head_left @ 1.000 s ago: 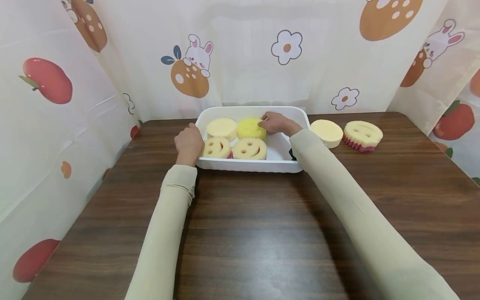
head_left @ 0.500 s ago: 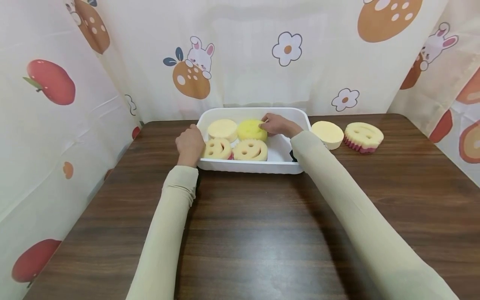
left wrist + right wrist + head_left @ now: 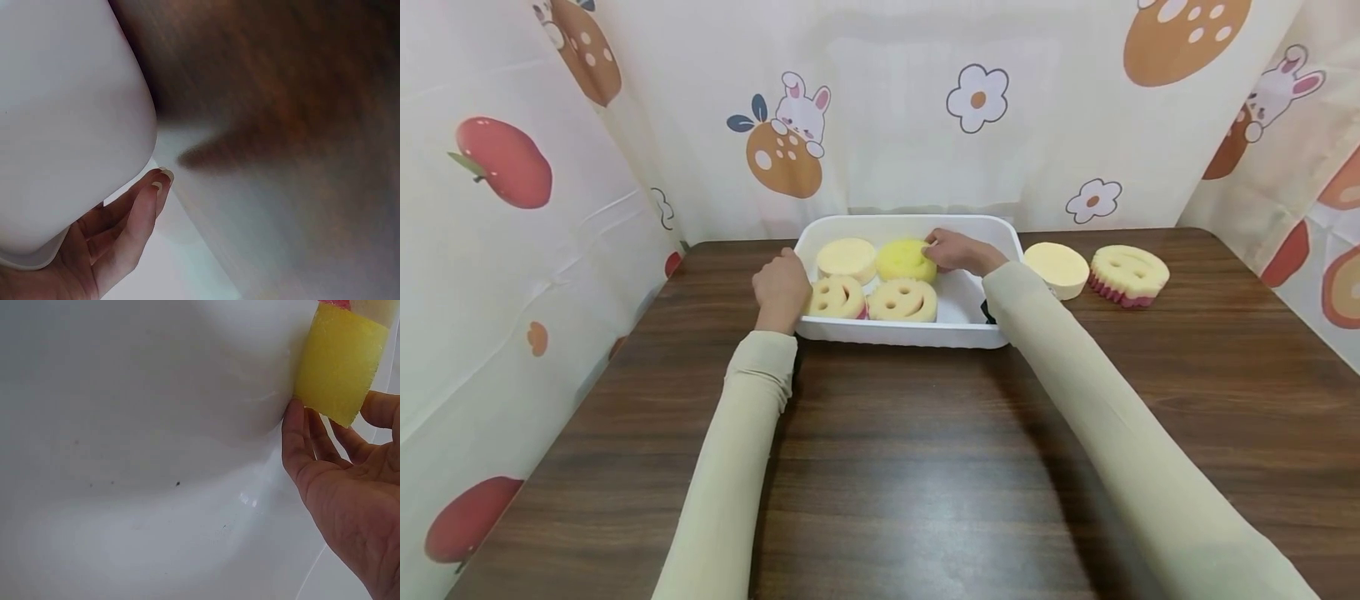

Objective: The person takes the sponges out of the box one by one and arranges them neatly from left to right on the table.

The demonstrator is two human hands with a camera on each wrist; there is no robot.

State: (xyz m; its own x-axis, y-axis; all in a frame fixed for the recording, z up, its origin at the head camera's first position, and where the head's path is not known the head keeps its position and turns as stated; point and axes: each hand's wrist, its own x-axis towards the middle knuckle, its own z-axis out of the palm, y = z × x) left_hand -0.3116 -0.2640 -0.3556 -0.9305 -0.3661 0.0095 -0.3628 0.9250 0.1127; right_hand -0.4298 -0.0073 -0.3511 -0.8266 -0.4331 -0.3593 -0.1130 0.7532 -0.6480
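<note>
A white tray [image 3: 898, 335] stands at the back of the table. My left hand [image 3: 781, 290] grips its left end; in the left wrist view the fingers [image 3: 134, 231] curl around the outside below the rim, and the thumb is hidden. Inside the tray, my right hand [image 3: 961, 252] pinches a round yellow sponge [image 3: 902, 261] at its right edge. The right wrist view shows the sponge on its side profile, thumb on one face and fingers by the other. Left of it lies a plain cream sponge [image 3: 846, 259]. Two smiley-face sponges [image 3: 901, 300] lie along the front.
To the right of the tray, a round cream sponge [image 3: 1057, 268] and a smiley-face sponge [image 3: 1127, 272] with a scalloped pink underside lie on the brown table [image 3: 895, 467]. A patterned curtain [image 3: 895, 108] hangs close behind and along both sides.
Both hands keep their places on the tray and the yellow sponge. The whole view has shifted slightly; the things themselves show no clear movement.
</note>
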